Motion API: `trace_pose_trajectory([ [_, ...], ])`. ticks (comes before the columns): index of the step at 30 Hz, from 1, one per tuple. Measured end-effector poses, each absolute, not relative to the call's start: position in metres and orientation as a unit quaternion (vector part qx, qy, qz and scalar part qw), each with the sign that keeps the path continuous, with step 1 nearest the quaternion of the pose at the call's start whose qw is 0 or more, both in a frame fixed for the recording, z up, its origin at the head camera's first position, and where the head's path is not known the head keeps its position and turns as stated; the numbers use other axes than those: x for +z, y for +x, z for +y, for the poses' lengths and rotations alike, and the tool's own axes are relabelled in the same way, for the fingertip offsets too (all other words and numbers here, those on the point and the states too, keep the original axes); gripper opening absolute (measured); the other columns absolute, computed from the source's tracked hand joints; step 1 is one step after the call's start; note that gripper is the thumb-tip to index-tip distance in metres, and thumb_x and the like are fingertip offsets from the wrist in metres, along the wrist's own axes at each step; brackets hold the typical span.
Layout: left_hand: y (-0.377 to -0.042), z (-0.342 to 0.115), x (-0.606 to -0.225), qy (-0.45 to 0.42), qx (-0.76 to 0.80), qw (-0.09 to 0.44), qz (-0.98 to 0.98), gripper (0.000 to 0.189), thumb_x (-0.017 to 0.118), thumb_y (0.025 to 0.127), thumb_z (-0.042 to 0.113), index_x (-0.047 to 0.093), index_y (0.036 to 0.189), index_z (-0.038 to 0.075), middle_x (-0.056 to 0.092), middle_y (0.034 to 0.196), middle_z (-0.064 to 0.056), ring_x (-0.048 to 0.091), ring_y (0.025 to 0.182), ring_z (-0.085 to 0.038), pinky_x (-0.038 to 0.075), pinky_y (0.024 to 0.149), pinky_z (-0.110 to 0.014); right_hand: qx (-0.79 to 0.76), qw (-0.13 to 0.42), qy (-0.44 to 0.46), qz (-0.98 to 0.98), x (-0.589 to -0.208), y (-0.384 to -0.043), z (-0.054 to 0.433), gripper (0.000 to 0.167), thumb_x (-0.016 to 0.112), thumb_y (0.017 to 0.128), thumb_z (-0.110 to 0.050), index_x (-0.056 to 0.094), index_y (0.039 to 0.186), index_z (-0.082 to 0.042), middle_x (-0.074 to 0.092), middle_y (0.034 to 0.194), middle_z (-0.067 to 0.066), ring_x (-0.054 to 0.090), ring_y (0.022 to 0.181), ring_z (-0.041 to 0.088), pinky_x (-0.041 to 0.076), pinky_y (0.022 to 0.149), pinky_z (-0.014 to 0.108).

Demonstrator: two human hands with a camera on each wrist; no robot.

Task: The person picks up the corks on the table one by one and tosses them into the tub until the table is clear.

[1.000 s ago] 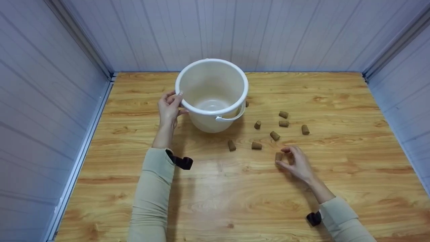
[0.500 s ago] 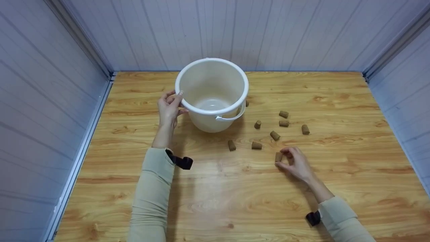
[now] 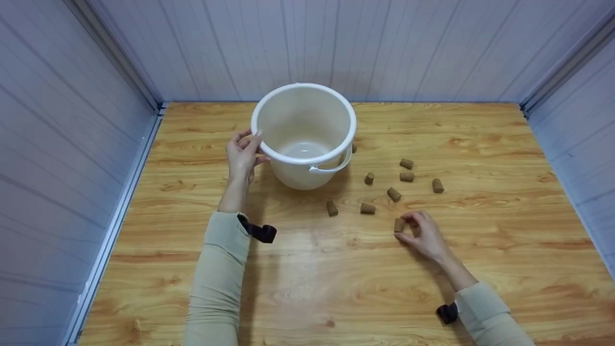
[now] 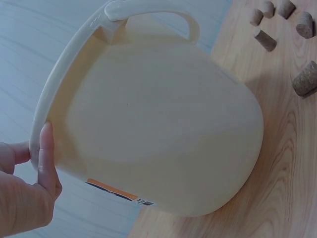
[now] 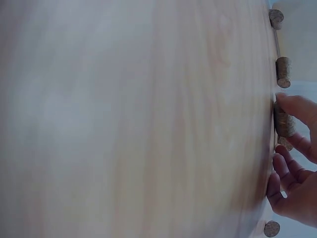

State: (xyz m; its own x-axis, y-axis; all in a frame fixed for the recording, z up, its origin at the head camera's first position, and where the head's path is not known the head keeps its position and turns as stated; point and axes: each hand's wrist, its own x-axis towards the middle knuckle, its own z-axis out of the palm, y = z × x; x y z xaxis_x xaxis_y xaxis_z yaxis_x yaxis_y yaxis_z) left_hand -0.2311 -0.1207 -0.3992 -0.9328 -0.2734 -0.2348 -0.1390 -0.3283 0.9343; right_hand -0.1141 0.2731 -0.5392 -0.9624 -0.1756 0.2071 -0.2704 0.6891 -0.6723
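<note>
Pinching cork (image 3: 399, 225), right grip (image 3: 427, 239), well inside tabletop (image 3: 499, 158) edges

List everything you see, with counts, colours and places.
Walls: three, pale bluish, back and sides.
Wooden surface: one, yellowish, between the walls.
Bucket: one, white, on the surface.
Handle: one, white, on bucket.
Label: one, orange and dark, on bucket.
Loose corks: at least eight, brown, on the surface.
Held cork: one, brown, right of bucket.
Sleeves: two, beige, lower frame.
Wrist devices: two, black, by sleeves.
Left hand: one, gripping bucket.
Right hand: one, pinching cork.
</note>
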Motion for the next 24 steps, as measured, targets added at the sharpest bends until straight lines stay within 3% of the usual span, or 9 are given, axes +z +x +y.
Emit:
trace_pose_trajectory([
  [5,-0.2306,-0.1211,-0.3995,0.169,-0.798,0.043,-0.577,0.035,0.059,0.085,0.008,0.044,0.116,-0.002,0.054,0.080,-0.011,0.052,0.051,-0.011,0.051,0.041,-0.020,0.378,0.054,0.117,-0.917,-0.5386,-0.1133,0.2731,0.038,0.078,0.065,-0.006,0.058,0.096,0.001,0.053,0.091,0.009,0.050,0.083,0.021,0.046,0.071,0.035],
  [15,-0.2305,-0.1209,-0.4000,0.167,-0.796,0.045,-0.580,0.037,0.058,0.086,0.010,0.043,0.117,-0.003,0.050,0.071,-0.005,0.052,0.049,-0.011,0.051,0.040,-0.020,0.373,0.052,0.122,-0.918,-0.5359,-0.1131,0.2725,0.036,0.077,0.066,-0.007,0.058,0.096,0.001,0.054,0.089,0.009,0.052,0.081,0.021,0.047,0.069,0.035],
  [24,-0.2310,-0.1218,-0.3991,0.178,-0.797,0.037,-0.576,0.037,0.059,0.086,0.010,0.044,0.118,-0.001,0.053,0.077,-0.009,0.053,0.051,-0.012,0.051,0.040,-0.021,0.395,0.041,0.111,-0.911,-0.5319,-0.1151,0.2683,0.035,0.077,0.067,-0.007,0.058,0.096,0.002,0.056,0.085,0.007,0.052,0.077,0.020,0.047,0.065,0.029],
])
